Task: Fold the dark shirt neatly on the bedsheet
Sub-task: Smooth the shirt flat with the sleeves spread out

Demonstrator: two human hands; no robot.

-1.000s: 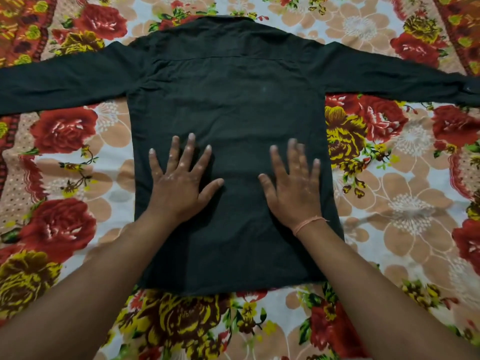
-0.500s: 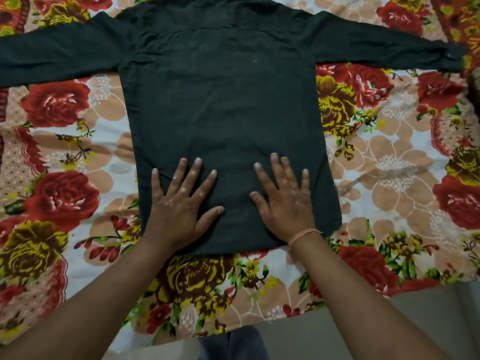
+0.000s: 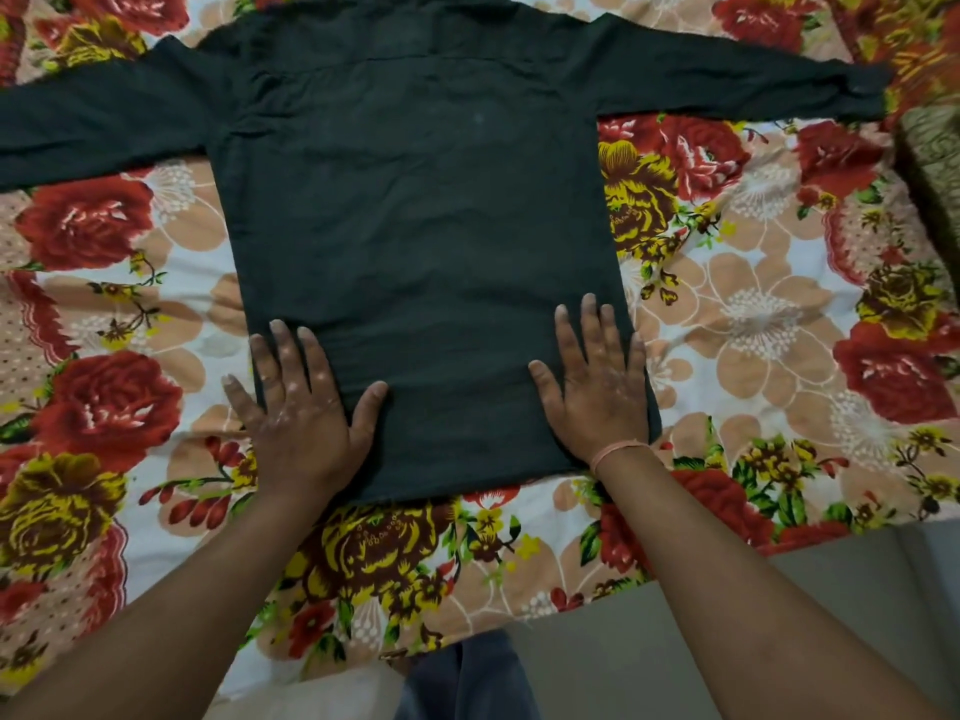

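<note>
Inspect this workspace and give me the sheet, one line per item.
Surface: red-and-yellow floral bedsheet, spread flat.
Job's things: dark long-sleeved cloth shirt, lying flat on the sheet, both sleeves stretched out sideways, no fold made yet.
Clutter: brown patterned object at the right edge, cut off; cannot tell what it is.
Grippers: left hand and right hand lie flat with straight fingers, pressing the shirt's lower corners; orange thread band on the right wrist.
Cables: nothing seen.
Surroundings: grey floor beyond the sheet's near edge; blue-grey cloth at the bottom edge.
</note>
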